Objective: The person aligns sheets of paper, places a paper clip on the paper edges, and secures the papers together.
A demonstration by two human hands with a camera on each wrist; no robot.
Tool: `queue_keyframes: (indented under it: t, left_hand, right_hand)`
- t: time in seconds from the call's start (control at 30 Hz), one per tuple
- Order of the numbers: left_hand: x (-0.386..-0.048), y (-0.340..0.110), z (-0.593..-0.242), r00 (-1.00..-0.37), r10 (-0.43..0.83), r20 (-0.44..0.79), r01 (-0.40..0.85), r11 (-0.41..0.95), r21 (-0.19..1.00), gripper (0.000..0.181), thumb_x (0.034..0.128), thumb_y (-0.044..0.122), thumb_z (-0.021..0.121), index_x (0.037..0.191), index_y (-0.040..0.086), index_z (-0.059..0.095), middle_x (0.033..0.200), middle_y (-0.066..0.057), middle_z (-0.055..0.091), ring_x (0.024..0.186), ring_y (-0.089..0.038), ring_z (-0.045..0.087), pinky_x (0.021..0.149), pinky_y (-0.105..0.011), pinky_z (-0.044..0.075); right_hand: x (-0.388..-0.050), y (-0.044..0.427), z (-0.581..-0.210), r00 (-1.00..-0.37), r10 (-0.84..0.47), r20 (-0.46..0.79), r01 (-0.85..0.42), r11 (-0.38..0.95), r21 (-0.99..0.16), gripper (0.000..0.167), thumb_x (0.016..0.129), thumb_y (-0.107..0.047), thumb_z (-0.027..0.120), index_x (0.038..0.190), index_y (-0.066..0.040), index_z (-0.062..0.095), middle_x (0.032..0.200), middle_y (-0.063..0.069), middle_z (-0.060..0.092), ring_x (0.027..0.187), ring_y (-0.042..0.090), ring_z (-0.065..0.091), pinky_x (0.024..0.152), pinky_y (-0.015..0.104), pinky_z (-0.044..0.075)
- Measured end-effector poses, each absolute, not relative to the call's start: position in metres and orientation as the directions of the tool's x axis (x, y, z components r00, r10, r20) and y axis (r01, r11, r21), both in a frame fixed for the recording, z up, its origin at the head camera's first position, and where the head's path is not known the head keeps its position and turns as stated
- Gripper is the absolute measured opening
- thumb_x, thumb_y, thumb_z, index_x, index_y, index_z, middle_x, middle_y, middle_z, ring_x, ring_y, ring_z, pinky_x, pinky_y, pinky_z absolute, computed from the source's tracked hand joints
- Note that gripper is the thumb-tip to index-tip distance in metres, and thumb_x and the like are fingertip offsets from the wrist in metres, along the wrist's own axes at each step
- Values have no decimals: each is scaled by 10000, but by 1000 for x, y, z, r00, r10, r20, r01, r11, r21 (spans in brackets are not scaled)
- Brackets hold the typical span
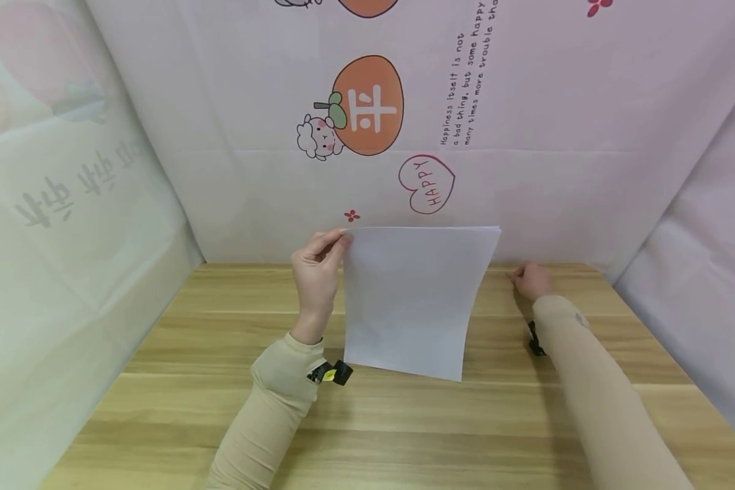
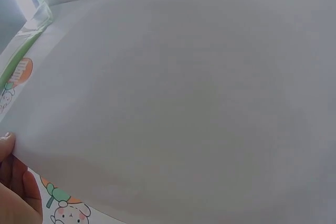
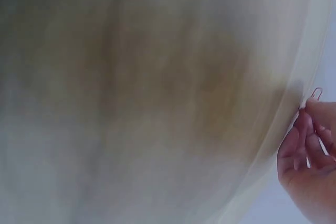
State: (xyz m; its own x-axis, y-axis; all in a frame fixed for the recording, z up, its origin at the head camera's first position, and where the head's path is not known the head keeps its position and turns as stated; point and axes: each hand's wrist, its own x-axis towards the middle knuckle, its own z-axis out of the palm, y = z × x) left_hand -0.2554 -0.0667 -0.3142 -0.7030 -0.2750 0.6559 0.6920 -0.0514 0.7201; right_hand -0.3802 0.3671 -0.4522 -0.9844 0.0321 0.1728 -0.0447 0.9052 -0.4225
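Note:
White paper (image 1: 413, 299) hangs upright above the wooden table, its top right corner showing a doubled edge, as of more than one sheet. My left hand (image 1: 316, 279) pinches its top left corner between thumb and fingers. In the left wrist view the paper (image 2: 178, 103) fills most of the picture, with the left hand (image 2: 18, 195) at the lower left. Off to the right, near the table's back edge, is my right hand (image 1: 533, 280), apart from the paper. A red paper clip (image 3: 317, 92) sticks out from the pinched fingertips of the right hand (image 3: 310, 150).
The wooden table (image 1: 233, 401) ends at a back wall covered by a white printed cloth (image 1: 251, 190). More cloth hangs along the left side (image 1: 67, 272) and the right side (image 1: 698, 272). Black wrist cameras sit on both sleeves.

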Motion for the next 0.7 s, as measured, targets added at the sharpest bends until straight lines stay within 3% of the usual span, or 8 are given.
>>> queue_keyframes:
  t: [0.43, 0.7]
  left_hand:
    - [-256, -65, -316, -717, -273, 642, 677, -51, 734, 164, 817, 50, 725, 922, -75, 719, 747, 134, 659, 663, -58, 535, 601, -155, 425]
    - [-256, -64, -315, -713, -272, 646, 682, -56, 729, 169, 820, 58, 725, 922, -76, 718, 747, 132, 657, 661, -58, 530, 602, -162, 422]
  right_hand:
    - [-371, 375, -450, -990, 47, 131, -32, 839, -543, 258, 952, -146, 537, 1034, 99, 541, 952, 262, 579, 867, 364, 554, 727, 437, 470]
    - [-373, 379, -449, -988, 40, 147, -55, 805, -591, 264, 928, -120, 524, 1083, 94, 538, 1036, 297, 567, 933, 393, 554, 780, 459, 471]
